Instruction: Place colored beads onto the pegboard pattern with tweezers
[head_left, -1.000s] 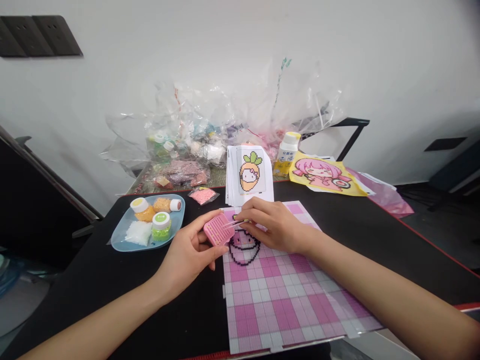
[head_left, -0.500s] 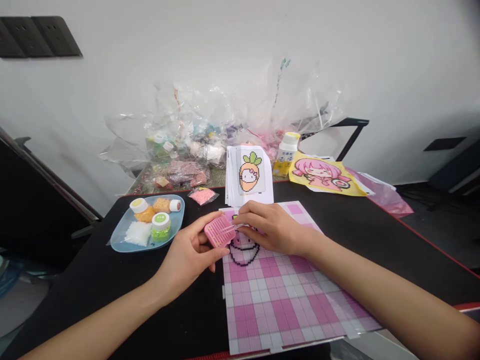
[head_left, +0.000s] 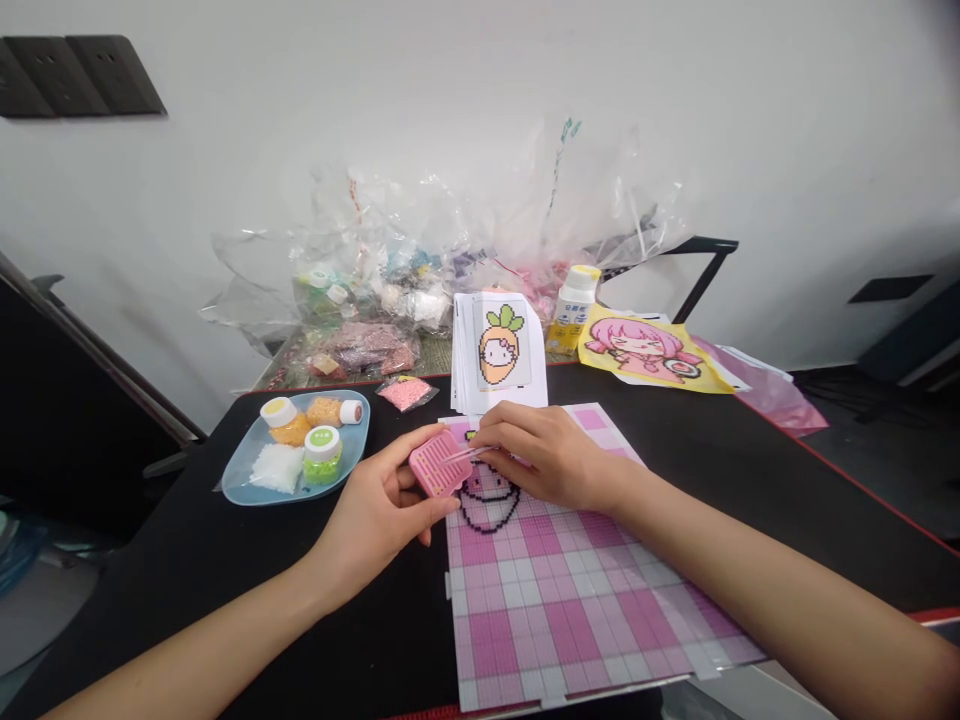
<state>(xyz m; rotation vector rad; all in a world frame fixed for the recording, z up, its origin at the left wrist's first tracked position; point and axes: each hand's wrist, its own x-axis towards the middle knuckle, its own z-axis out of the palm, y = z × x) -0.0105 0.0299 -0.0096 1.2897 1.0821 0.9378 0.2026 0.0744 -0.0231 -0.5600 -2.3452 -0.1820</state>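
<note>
A small pink ridged tray (head_left: 433,468) with a few yellowish beads in its grooves is held tilted by my left hand (head_left: 390,492), fingers and thumb around its edges. My right hand (head_left: 536,452) pinches pale tweezers (head_left: 474,452), whose tips reach into the tray. Under my right hand lies a pink and white checked pegboard (head_left: 570,600), bearing a black bead outline (head_left: 489,528) with a bit of green at its top. My right fingers cover part of that outline. Behind the board stands a white card stack (head_left: 500,350) showing a carrot figure.
On the left, a blue plate (head_left: 234,484) holds bead jars and a bag of white beads. A pink bead packet (head_left: 406,392) lies behind it. Plastic bags, a white and yellow bottle (head_left: 576,305) and a yellow picture sheet (head_left: 645,350) are at the back.
The tweezers have shifted slightly within the pink tray, and my right fingers have moved a little. My left hand and the tray look nearly unmoved.
</note>
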